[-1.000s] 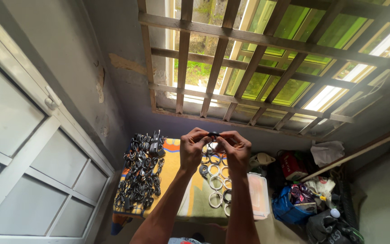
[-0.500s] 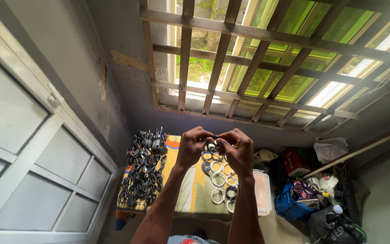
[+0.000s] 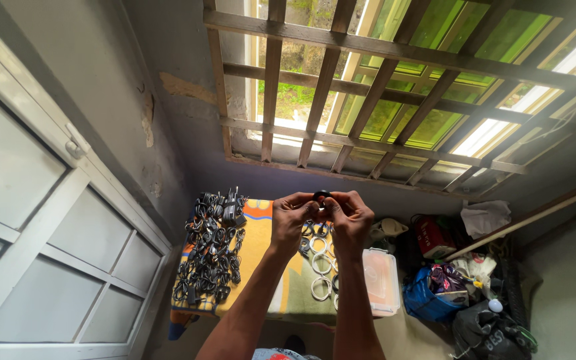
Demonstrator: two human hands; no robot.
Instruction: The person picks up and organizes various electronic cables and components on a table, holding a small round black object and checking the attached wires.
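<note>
My left hand [image 3: 291, 217] and my right hand [image 3: 349, 215] are raised together above a small table, fingertips meeting around a small black coiled cable [image 3: 321, 196]. Both hands pinch it from opposite sides. Below them, on the yellow-and-orange patterned cloth [image 3: 256, 248], lie several white coiled cables [image 3: 320, 278] in rows. A heap of black cables and chargers [image 3: 211, 246] covers the cloth's left side.
A clear plastic box [image 3: 381, 280] sits at the table's right edge. Bags and clutter [image 3: 448, 280] crowd the floor to the right. A barred wooden window [image 3: 381, 87] is ahead, and a white panelled door [image 3: 41, 233] stands on the left.
My hands stay joined on the black cable, fingers shifting slightly around it. The view has tilted down a little, so the table sits slightly lower in frame.
</note>
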